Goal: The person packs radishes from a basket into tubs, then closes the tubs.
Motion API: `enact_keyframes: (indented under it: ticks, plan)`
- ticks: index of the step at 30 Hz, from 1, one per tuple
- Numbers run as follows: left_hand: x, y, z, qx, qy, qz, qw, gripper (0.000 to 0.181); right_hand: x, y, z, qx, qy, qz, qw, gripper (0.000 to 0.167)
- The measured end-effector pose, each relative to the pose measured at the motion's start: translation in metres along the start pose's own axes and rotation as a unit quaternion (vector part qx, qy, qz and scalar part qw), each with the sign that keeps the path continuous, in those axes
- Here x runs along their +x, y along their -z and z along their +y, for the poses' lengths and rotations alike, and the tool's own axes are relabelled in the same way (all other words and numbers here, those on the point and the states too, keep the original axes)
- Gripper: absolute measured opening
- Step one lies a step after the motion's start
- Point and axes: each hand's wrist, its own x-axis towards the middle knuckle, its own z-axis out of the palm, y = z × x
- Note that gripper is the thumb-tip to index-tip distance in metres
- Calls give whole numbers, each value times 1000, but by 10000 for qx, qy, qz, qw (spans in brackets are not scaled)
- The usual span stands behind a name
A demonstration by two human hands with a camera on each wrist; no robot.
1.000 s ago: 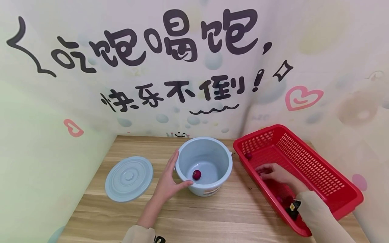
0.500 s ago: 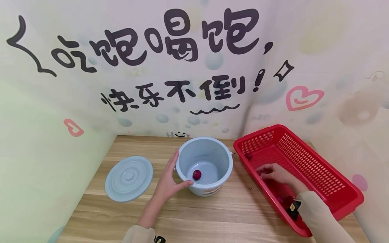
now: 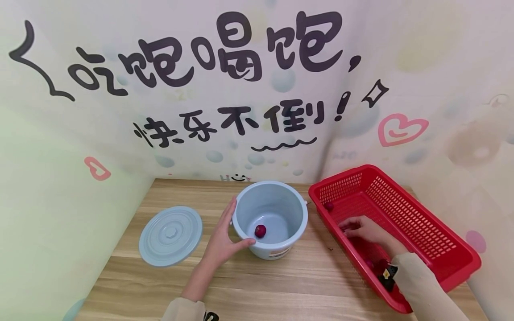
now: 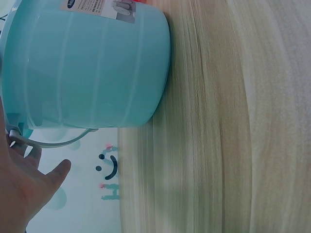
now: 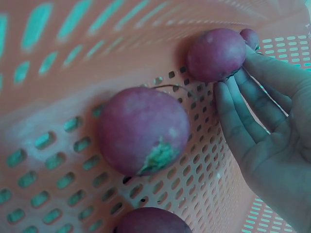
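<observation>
My left hand (image 3: 221, 244) rests against the left side of a light blue bucket (image 3: 270, 252), thumb along its front rim and fingers extended. One round red radish (image 3: 260, 231) lies inside it. On the right, my right hand (image 3: 364, 229) reaches into a red plastic basket (image 3: 437, 232). The right wrist view has thumb and fingertips pinching a radish (image 5: 217, 55) by the basket wall. A nearer radish (image 5: 143, 131), a partly cut-off one (image 5: 153, 222) and a small one (image 5: 250, 38) lie around it. From the left wrist, the bucket's handle (image 4: 53, 144) hangs beside the fingers.
A light blue lid (image 3: 170, 236) lies on the wooden table (image 3: 281, 292) left of the bucket. Behind stands a wall (image 3: 192, 160) with large black lettering. The basket's long raised side is between the bucket and my right hand.
</observation>
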Motion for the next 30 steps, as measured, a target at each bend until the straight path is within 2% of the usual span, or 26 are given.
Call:
enact_keyframes:
  ticks: [15,20,30]
  plan:
    - [0,0,1,14,11,16,10000,115,0,2,1,5,46,-20,10000,25]
    - [0,0,1,7,16,-1,10000,115,-1,4,2,36,171,-10,9998,26]
    - [0,0,0,-38,-7,0,10000,116,-4,12,-6,92,454,259,9986,26]
